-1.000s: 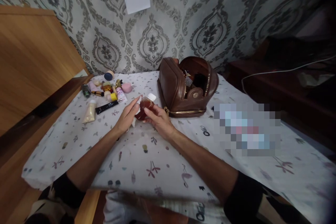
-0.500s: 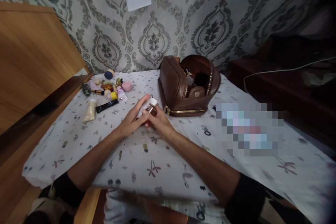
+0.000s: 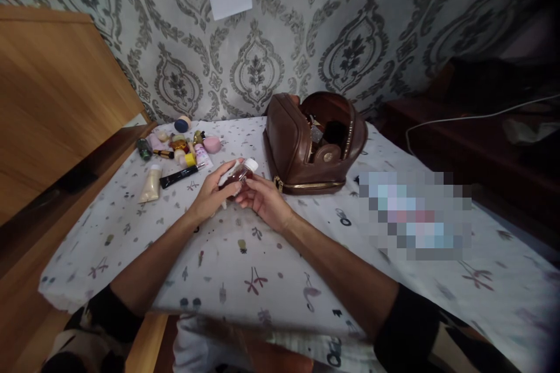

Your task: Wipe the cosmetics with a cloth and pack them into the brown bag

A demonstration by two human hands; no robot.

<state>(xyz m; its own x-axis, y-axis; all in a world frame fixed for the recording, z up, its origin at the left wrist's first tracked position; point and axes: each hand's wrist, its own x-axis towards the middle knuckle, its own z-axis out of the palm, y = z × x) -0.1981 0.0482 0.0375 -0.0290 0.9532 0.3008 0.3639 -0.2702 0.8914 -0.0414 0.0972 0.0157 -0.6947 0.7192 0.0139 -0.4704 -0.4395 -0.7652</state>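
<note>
A small bottle point(image 3: 242, 172) with dark reddish contents and a white cap is tilted between my hands, above the cloth-covered table. My left hand point(image 3: 209, 193) is wrapped round its lower part, with a crumpled white tissue point(image 3: 227, 175) between palm and bottle. The thumb and fingertips of my right hand point(image 3: 268, 203) pinch the bottle's side below the cap; part of the grip is hidden. A brown cosmetic bag point(image 3: 301, 169) stands unzipped just beyond my right hand. A cream tube point(image 3: 151, 184) and a black tube point(image 3: 179, 176) lie left of my left hand.
Several small cosmetics, among them a pink round container point(image 3: 212, 144) and a dark green bottle point(image 3: 143, 149), cluster at the back left. A pixelated item point(image 3: 415, 215) lies at the right. The patterned wall point(image 3: 256, 70) closes off the back; a wooden cabinet point(image 3: 65, 64) borders the left.
The bottle has turned, so its white cap and reddish body now show. My right hand has loosened and shifted slightly right and down. The bag and cosmetics have stayed put.
</note>
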